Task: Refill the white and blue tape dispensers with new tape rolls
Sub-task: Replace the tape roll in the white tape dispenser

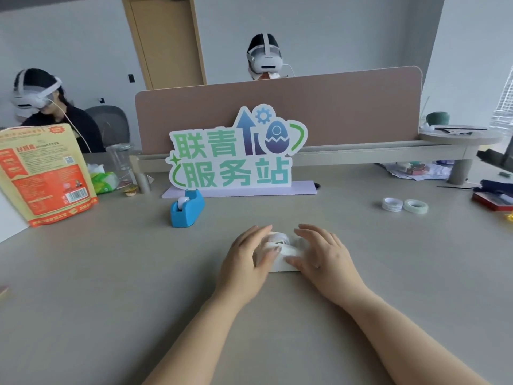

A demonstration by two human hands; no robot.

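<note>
Wide grey desk (111, 273) filling most of the view, closed at the back by a pinkish divider panel (347, 107), with one person (265, 59) in a white headset seated beyond it and a second person (47, 107), also in a headset, at the far left. Standing in front of the panel, a big cut-out sign (233, 154) with green characters; leaning at the left edge, an orange and yellow snack bag (44, 173). Near the middle and close to the viewer, left hand (244, 262) and right hand (323, 254) laid against the two sides of the white tape dispenser (280, 254), fingers almost straight and not curled, thumbs resting over its top. Both hands therefore unclenched, only touching and steadying it on the desk. Hard to tell, because of blur and the covering thumbs, whether already loaded with a roll. Further back and to the left, just before the base of the sign, blue tape dispenser (186, 209), untouched, showing a small pale hub in its slot and seemingly no full roll. Well apart to the right, two new tape rolls (392, 204) lying flat, just beside each other, perhaps touching. Judging from this: work apparently at the first dispenser, probably opening it or removing the old core. Neither new roll picked up, so both refills likely left to do, white first, then blue.
</note>
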